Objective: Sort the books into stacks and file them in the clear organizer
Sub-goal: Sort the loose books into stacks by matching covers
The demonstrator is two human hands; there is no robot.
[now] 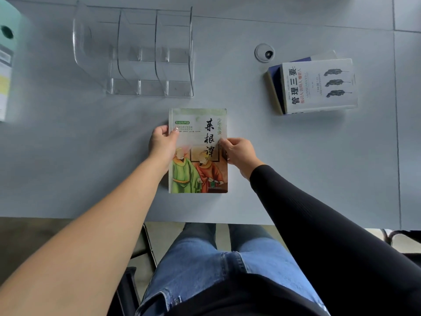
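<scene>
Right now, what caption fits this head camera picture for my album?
Left hand and right hand grip a green book by its sides, near the clear organizer.

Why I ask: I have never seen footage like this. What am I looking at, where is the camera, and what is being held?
There is no machine here: a person works with two bare hands. The single picture comes from a camera worn on the head, looking down over a grey table. The left hand and the right hand each pinch a side edge of a green illustrated book straight ahead. Beyond it stands the clear organizer, with nothing in its slots. To the right lies a small stack of books, a white book on top. Near it is a round cable port, and a mint-green object shows at the left edge.
</scene>
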